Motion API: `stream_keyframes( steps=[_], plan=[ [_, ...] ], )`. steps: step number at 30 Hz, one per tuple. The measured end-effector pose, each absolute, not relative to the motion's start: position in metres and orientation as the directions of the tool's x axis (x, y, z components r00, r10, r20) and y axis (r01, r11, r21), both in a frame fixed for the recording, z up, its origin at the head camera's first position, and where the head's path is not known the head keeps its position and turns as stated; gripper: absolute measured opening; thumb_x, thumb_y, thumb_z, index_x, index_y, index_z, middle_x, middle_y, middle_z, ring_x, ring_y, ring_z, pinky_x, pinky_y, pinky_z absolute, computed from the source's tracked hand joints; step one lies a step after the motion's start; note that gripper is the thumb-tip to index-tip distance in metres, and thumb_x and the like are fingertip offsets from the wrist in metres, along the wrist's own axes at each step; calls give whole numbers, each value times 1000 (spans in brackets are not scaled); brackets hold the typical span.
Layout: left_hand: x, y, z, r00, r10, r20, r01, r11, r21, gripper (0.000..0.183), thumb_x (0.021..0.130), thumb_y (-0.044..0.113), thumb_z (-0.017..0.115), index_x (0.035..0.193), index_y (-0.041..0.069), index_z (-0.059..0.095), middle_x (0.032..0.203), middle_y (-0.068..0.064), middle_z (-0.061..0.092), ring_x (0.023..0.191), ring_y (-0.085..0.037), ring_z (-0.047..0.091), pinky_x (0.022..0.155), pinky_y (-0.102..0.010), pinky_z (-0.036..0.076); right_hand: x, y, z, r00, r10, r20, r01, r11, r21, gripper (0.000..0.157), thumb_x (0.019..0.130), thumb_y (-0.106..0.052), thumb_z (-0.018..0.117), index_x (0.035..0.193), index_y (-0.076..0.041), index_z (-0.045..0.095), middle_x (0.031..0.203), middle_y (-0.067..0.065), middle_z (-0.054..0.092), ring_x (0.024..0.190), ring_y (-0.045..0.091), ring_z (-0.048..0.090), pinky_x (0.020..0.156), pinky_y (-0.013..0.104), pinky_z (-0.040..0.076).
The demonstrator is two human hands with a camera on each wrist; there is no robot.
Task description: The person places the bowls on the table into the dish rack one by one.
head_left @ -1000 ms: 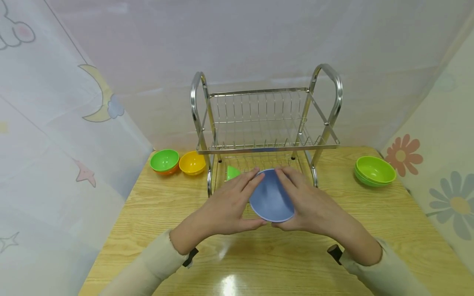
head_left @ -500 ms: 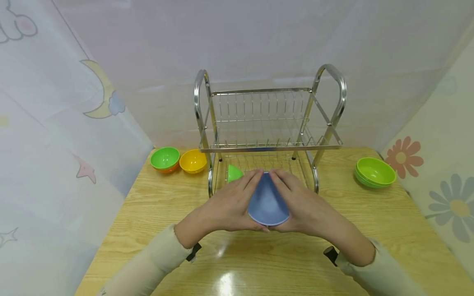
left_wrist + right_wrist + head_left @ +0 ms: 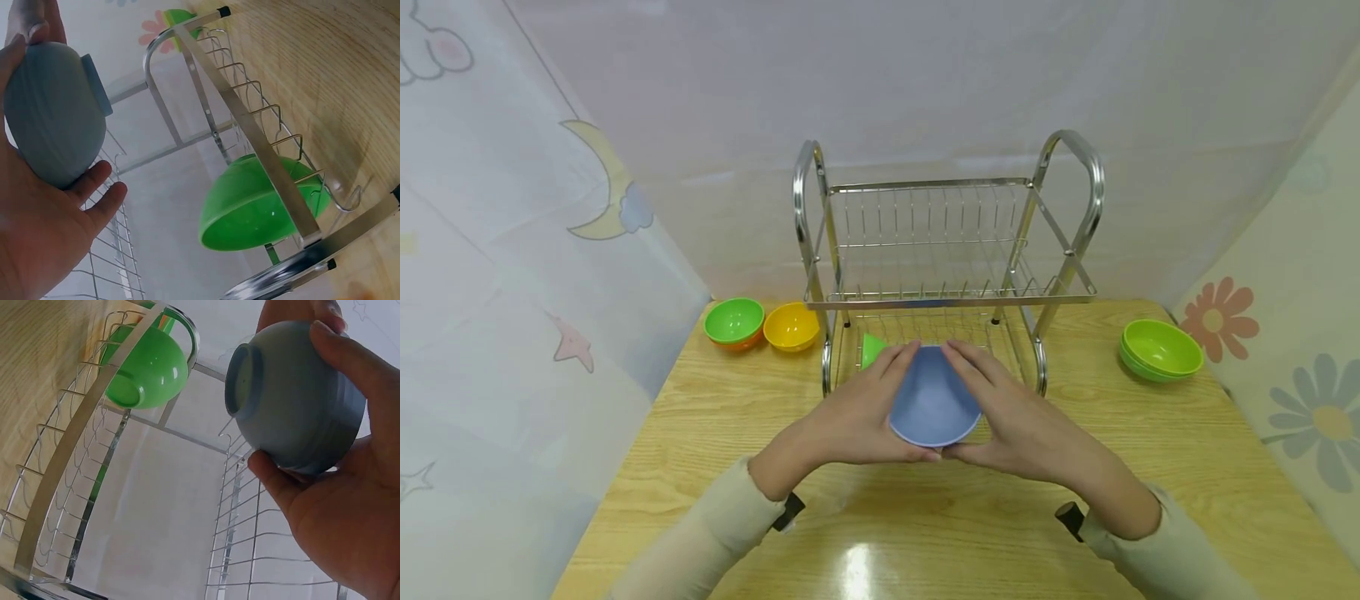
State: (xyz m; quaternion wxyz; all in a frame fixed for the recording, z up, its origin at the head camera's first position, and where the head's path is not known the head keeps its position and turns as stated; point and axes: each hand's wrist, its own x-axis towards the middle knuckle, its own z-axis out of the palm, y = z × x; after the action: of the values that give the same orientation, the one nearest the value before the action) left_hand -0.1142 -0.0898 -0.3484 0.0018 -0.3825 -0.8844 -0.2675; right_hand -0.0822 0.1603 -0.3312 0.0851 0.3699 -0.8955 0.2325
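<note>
A blue bowl [image 3: 934, 398] is held up in front of the dish rack [image 3: 958, 302], its hollow facing the head camera. My left hand [image 3: 867, 421] grips its left side, thumb at the lower rim and fingers toward the top. On the other side my right hand [image 3: 1009, 417] holds it the same way. The right wrist view shows the round foot of the blue bowl [image 3: 290, 394] and several lines running along its rim. A green bowl [image 3: 256, 203] stands on edge at the left end of the rack's lower tier, partly hidden by my left hand in the head view.
Left of the rack, a green bowl [image 3: 734, 320] sits in an orange bowl [image 3: 741, 344], beside a yellow bowl [image 3: 791, 327]. Stacked lime-green bowls [image 3: 1161, 347] stand at the right. The rack's wire upper tier [image 3: 925, 242] rises behind the hands on the wooden table [image 3: 722, 433].
Both hands have carried the blue bowl slightly left. It tipped away from the camera half a second ago, and its hollow now faces the camera more again. The other bowls stay put.
</note>
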Motion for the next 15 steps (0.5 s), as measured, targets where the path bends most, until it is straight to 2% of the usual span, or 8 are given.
stream_keyframes(
  steps=[5, 8, 12, 15],
  plan=[
    [-115, -92, -352, -738, 637, 224, 636, 544, 548, 131, 70, 68, 81, 164, 18, 5, 160, -9, 29, 126, -26, 54, 94, -38, 55, -81, 167, -328, -744, -597, 301, -651, 543, -531, 114, 80, -29, 88, 164, -19, 12, 165, 15, 22, 144, 42, 36, 106, 57, 46],
    [-115, -92, -354, -752, 610, 249, 625, 540, 564, 132, 70, 64, 84, 164, 19, 3, 160, -9, 28, 126, -28, 54, 95, -40, 55, -83, 170, -327, -757, -567, 325, -631, 505, -589, 108, 83, -25, 85, 164, -22, 13, 162, 14, 28, 140, 37, 43, 104, 54, 48],
    [-115, -89, -358, -781, 558, 282, 598, 536, 596, 133, 67, 58, 88, 164, 22, 6, 160, -9, 28, 127, -30, 53, 95, -44, 55, -87, 169, -332, -778, -494, 388, -603, 418, -679, 92, 89, -11, 78, 162, -19, 23, 156, 11, 39, 134, 33, 51, 105, 39, 50],
    [-113, -85, -362, -794, 526, 306, 587, 528, 614, 133, 66, 55, 91, 164, 21, 8, 160, -8, 29, 126, -31, 53, 95, -46, 55, -89, 163, -339, -805, -412, 426, -558, 286, -779, 71, 95, 0, 67, 157, -10, 33, 153, 14, 42, 133, 30, 52, 105, 27, 49]
  ],
)
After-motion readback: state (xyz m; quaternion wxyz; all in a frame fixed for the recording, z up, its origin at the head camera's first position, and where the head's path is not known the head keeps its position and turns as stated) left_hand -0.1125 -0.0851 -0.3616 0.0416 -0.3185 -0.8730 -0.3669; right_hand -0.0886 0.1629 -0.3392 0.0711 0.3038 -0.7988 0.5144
